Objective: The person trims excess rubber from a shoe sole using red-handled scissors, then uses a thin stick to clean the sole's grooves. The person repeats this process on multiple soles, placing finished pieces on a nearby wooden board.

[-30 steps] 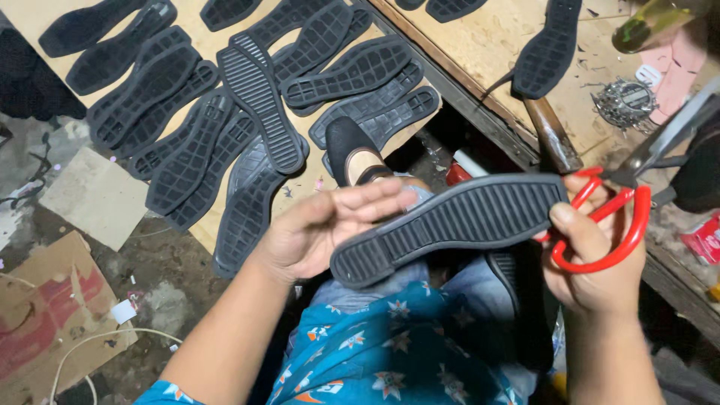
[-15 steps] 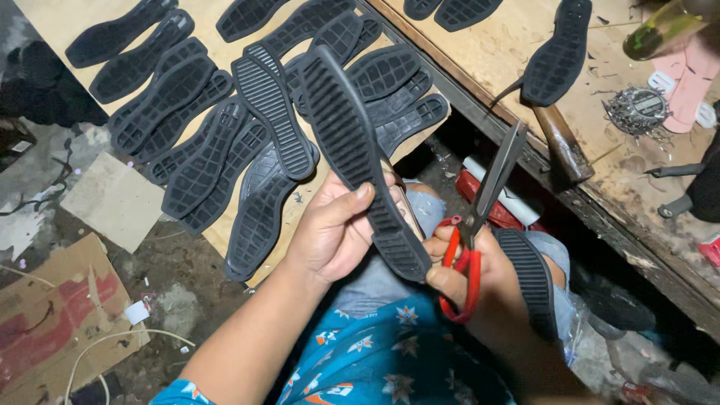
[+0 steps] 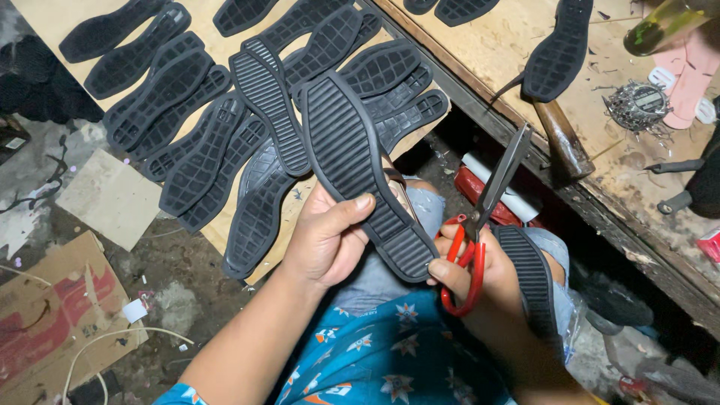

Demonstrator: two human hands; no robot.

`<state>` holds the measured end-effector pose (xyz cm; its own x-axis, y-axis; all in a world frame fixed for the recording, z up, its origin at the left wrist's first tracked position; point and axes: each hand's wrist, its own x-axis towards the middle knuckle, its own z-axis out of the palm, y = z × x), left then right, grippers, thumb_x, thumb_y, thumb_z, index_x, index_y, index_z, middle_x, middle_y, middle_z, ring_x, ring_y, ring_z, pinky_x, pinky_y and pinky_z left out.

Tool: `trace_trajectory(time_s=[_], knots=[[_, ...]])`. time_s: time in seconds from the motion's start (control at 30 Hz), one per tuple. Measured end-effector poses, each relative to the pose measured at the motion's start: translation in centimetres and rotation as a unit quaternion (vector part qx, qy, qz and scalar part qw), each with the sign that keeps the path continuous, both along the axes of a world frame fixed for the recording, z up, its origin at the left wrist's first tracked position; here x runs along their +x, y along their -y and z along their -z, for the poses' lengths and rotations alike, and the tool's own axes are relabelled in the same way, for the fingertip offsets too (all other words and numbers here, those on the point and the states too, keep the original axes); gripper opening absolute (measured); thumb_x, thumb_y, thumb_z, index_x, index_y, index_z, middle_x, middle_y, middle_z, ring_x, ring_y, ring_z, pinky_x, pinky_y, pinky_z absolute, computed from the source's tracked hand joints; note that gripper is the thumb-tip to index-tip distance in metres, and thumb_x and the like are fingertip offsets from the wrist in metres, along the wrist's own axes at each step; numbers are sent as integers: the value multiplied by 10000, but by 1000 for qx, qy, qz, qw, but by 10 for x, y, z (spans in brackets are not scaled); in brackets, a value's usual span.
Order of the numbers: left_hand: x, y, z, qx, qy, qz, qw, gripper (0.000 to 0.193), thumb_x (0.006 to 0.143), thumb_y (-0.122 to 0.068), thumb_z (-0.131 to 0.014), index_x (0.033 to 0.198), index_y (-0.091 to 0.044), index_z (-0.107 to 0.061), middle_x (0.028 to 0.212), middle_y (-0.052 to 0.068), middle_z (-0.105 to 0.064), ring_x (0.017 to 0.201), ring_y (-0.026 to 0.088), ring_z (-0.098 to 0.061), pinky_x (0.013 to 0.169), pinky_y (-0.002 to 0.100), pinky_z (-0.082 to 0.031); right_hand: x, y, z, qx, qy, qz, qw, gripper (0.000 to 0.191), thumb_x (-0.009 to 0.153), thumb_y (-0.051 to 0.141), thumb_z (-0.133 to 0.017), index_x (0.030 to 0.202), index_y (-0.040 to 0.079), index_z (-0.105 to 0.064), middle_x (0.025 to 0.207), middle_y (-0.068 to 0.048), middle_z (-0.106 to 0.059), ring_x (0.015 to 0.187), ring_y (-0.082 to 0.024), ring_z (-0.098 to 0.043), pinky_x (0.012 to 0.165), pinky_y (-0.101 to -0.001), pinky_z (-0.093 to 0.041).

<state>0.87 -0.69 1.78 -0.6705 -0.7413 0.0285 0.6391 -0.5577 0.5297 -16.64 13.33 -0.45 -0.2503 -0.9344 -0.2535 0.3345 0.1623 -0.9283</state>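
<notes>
My left hand [image 3: 328, 241] grips a black ribbed rubber shoe sole [image 3: 352, 161] near its heel, with the thumb across the tread. The sole points up and away from me. My right hand [image 3: 480, 279] holds red-handled scissors [image 3: 480, 232], blades nearly closed and pointing up to the right. Its fingertips also touch the sole's heel end. Another black sole [image 3: 534, 279] rests on my right thigh, just right of that hand.
Several black soles [image 3: 195, 120] lie spread on a cardboard sheet [image 3: 45, 16] ahead of me. A wooden workbench [image 3: 510, 52] at right carries one sole [image 3: 559, 52], a hammer [image 3: 564, 142], a heap of small nails [image 3: 637, 105] and pink insoles [image 3: 686, 75]. Cardboard scraps [image 3: 52, 315] lie on the floor at left.
The sole has swung from lying crosswise in front of me to pointing away. My right hand with the scissors has moved left and down to the sole's heel.
</notes>
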Motion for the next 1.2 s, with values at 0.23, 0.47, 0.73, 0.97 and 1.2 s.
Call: trace_trajectory(time_s=[0.23, 0.47, 0.73, 0.97, 1.2], knots=[[5, 19, -8, 48, -90, -34, 994, 543, 1097, -337, -471, 1553, -66, -356, 1356, 179, -599, 1225, 311, -633, 1091, 485, -511, -6, -1, 8, 110, 31, 40, 993, 523, 785, 106, -707, 1259, -34, -536, 894, -73, -616, 739, -164, -585, 690, -330, -498], [3, 20, 2, 14, -84, -5, 996, 560, 1151, -378, -411, 1644, -139, -296, 1319, 192, -619, 1169, 335, -645, 1062, 503, -524, -1, -6, 8, 5, 168, -29, 985, 393, 847, 218, -666, 1044, -119, -616, 735, -91, -550, 682, -200, -498, 640, -308, -383], [0, 20, 9, -7, -54, -24, 998, 590, 1148, -339, -477, 1676, -178, -269, 1248, 171, -623, 1111, 317, -644, 1027, 470, -529, 5, -1, 2, -7, 167, -30, 986, 410, 823, 258, -667, 978, -121, -639, 724, -91, -550, 680, -199, -477, 641, -310, -364], [1, 21, 9, 37, -44, -31, 998, 529, 1102, -325, -503, 1565, -115, -358, 1237, 134, -637, 1102, 288, -656, 1005, 466, -548, -2, -8, 12, 66, 122, -23, 990, 451, 808, 256, -658, 1101, -88, -659, 788, -75, -598, 720, -166, -546, 681, -286, -431], [5, 15, 8, -78, 77, -72, 991, 381, 1065, -130, -598, 1404, 42, -560, 1269, 165, -666, 1182, 245, -649, 1084, 404, -518, -11, -13, 58, 214, 11, -41, 976, 519, 803, 116, -746, 1273, 28, -544, 801, -75, -625, 659, -159, -579, 547, -282, -432]])
